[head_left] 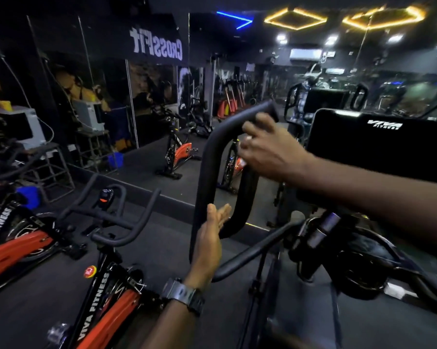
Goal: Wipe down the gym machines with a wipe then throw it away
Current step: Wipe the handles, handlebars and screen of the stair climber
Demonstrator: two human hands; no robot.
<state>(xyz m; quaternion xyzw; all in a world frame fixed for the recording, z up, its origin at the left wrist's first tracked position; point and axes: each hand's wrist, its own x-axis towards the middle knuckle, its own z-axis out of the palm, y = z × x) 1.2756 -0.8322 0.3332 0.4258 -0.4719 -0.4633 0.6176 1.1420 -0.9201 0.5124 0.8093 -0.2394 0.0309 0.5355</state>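
A mirrored wall [106,79] ran along the left of the dim gym, reflecting a reversed "CrossFit" banner [155,45] and the room behind. Hexagonal amber light strips [295,18] and a blue neon line [233,18] glowed on the black ceiling. A grey box-shaped device [23,127] with trailing cables sat on a metal-frame stand [48,170] by the mirror, and a blue bucket [115,159] stood on the dark floor [36,298] just beyond it. Orange and red-handled tools [228,103] leaned in the background near the far wall.
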